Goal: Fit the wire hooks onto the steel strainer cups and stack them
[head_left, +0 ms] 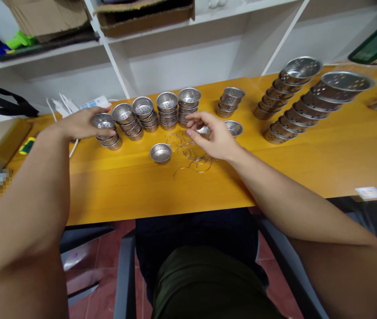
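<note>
My left hand (83,124) is closed around the upper part of a short stack of perforated metal cups (110,142), thumb in front and fingers behind the rim. Above a tangle of thin wire (196,165), my right hand (215,135) hovers with fingers loosely curled and thumb apart; nothing shows between them. Partly hidden behind that hand is a small metal cup (203,131). Another single cup (161,153) stands left of the wire, and one more cup (235,128) sits just beyond my right hand.
Several cup stacks (167,110) line the back of the orange table (115,190). Two tall leaning stacks (294,119) rise at the right. White shelving (188,53) borders the rear. A cardboard box (5,139) lies far left, a small card (369,192) near the right front edge.
</note>
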{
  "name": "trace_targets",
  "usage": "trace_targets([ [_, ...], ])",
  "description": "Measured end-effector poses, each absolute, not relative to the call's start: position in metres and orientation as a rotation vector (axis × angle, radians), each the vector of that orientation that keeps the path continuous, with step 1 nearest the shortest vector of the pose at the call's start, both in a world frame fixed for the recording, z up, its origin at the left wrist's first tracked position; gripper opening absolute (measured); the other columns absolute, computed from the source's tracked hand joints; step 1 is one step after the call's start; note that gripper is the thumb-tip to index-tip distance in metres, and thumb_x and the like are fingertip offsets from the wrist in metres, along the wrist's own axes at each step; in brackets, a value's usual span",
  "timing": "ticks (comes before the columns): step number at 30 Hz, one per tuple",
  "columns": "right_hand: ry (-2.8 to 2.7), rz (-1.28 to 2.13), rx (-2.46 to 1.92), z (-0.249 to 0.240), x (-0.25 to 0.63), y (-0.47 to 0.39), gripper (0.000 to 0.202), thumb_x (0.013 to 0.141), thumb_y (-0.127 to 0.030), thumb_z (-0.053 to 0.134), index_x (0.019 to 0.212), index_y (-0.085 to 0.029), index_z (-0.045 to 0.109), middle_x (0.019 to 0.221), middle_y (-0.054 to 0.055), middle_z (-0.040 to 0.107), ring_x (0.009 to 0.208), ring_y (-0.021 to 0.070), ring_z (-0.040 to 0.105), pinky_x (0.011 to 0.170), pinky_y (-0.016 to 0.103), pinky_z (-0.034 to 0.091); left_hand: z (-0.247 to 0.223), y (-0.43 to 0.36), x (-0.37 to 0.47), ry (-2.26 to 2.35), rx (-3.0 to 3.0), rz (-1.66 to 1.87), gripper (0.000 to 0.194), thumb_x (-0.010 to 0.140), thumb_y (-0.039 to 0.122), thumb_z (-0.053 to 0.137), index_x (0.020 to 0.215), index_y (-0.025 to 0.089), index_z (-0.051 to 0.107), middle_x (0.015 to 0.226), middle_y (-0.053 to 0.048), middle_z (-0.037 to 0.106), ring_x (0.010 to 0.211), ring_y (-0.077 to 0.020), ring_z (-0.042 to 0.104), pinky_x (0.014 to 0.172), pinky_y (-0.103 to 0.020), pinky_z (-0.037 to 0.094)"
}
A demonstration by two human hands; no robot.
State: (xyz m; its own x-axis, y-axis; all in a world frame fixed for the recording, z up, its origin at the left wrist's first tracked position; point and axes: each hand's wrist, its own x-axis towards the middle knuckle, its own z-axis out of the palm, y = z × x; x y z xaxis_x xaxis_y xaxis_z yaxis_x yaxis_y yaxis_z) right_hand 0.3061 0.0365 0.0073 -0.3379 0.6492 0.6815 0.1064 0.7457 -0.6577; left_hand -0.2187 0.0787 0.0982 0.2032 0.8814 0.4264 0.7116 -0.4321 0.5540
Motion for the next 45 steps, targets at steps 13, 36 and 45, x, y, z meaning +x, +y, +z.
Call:
trace_targets([
  [13,-1.851,0.642,-0.610,0.003,0.305,0.038,0.040,0.114,-0.048,0.086,0.147,-0.026,0.083,0.127,0.010,0.089,0.109,0.0272,0.082,0.106,0.048,0.069,0.095,0.024,-0.197,1.979,1.723,1.005,0.130,0.035,0.107,0.118,0.130,0.030,0.073,0.112,0.002,0.078,0.114,-0.0298,0.070,0.133,-0.079,0.063],
  [36,-1.892,0.712,-0.697,0.013,0.307,0.030,0.042,0.113,-0.052,0.089,0.147,-0.027,0.083,0.129,0.011,0.090,0.114,0.0304,0.084,0.113,0.053,0.072,0.097,0.028,-0.190,1.904,1.915,0.943,0.145,0.032,0.102,0.121,0.145,0.021,0.080,0.116,-0.001,0.085,0.107,-0.0249,0.066,0.131,-0.078,0.069],
  [45,-1.899,0.717,-0.684,0.014,0.308,0.028,0.041,0.114,-0.053,0.089,0.145,-0.026,0.084,0.126,0.011,0.090,0.112,0.0306,0.084,0.111,0.051,0.072,0.101,0.000,-0.172,2.007,1.896,0.936,0.185,0.010,0.123,0.099,0.158,0.016,0.071,0.143,-0.014,0.084,0.126,-0.0361,0.077,0.133,-0.078,0.068],
])
